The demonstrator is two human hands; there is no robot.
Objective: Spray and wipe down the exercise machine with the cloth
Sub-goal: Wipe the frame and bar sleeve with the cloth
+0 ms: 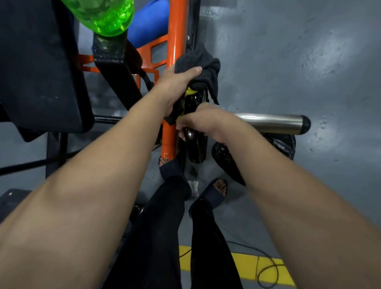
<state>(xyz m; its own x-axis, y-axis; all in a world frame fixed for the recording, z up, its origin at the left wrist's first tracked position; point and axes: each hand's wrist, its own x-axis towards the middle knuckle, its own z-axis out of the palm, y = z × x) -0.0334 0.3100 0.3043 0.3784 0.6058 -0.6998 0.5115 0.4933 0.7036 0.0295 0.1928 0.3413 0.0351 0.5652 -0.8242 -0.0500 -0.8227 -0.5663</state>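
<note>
My left hand (177, 82) grips a dark grey cloth (201, 70) against the orange post (177, 26) of the exercise machine. Bundled under the cloth is a black and yellow strap or handle (189, 99). My right hand (200, 122), just below it, curls its fingers round a dark glossy handle part (196, 144) hanging beside the post. A green translucent bottle (98, 2) sits at the upper left on the machine, above a black pad (33, 54).
A steel bar (272, 122) with a black end cap sticks out to the right. A black plastic bag (279, 143) lies below it on the grey floor. A blue roll (151, 17) stands behind the post. My sandalled feet, a yellow floor line (266, 269) and a cable are below.
</note>
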